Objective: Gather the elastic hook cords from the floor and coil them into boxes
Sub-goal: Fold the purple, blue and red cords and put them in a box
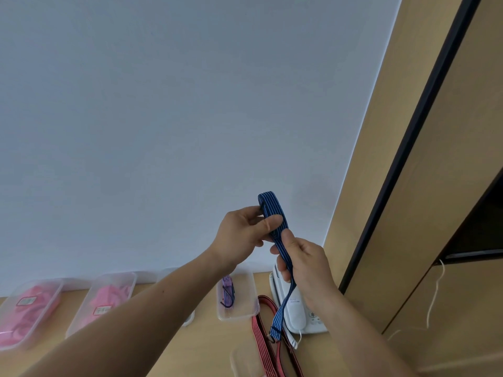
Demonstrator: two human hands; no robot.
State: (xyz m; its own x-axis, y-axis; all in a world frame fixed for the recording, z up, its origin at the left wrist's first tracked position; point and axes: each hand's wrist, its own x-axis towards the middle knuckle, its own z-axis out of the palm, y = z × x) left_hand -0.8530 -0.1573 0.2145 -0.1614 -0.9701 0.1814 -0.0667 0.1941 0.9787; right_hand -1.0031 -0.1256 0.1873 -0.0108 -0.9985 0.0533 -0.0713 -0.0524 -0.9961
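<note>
Above the box (246, 295), the left hand (239, 235) pinches the folded blue cord (269, 208) and the right hand (304, 265) grips it just below. If either grip slackens, the elastic could spring unfolded. The cord's dangling hook end (275, 331), right of the box, might snag the red cord (257, 326).

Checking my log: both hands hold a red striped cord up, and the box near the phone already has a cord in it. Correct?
No: the head view shows the held cord, gripped by the left hand and right hand, is blue striped, not red. The box does contain a purple cord.
</note>
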